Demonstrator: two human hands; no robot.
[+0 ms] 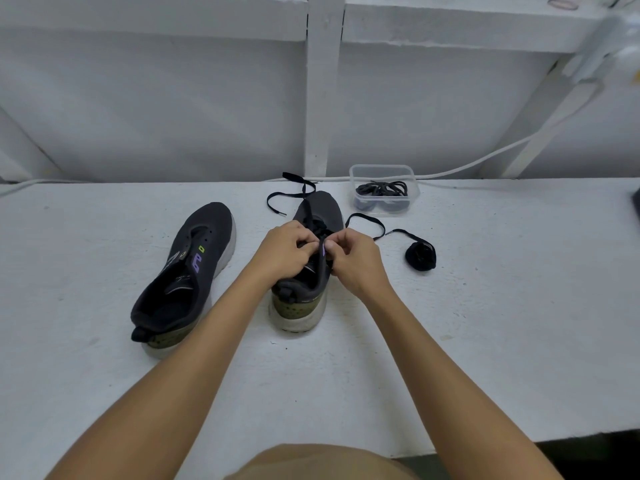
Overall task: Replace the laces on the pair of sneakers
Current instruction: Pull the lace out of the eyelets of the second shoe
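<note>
A: Where are our hands?

B: Both meet over the middle of the right shoe point(313, 244), which stands near the centre of the worktop point(485, 323), heel toward us. Our left hand point(284, 252) has its fingers curled in at the eyelets, and our right hand point(356, 261) pinches there too, fingertips nearly touching the left's.

A: What do we grip?

B: The lace point(294, 194), it seems. It is black on a black shoe, so we cannot tell exactly which strand sits in which fingers. One free end loops past the toe toward the back edge; the other end point(367, 223) curls out on the worktop just right of the shoe.

A: And the other shoe?

B: The left shoe point(188, 271) lies apart to the left, toe angled toward the back, with bare eyelets and purple and green tabs showing.

A: Anything else?

B: A black bundle point(420, 254) sits right of our right hand, a loose strand running from it toward the shoe. Behind it, near the back edge, a clear tub point(382, 173) holds more dark laces point(382, 188). A white cable point(485, 159) runs along the back edge and climbs the wall to the right.
</note>
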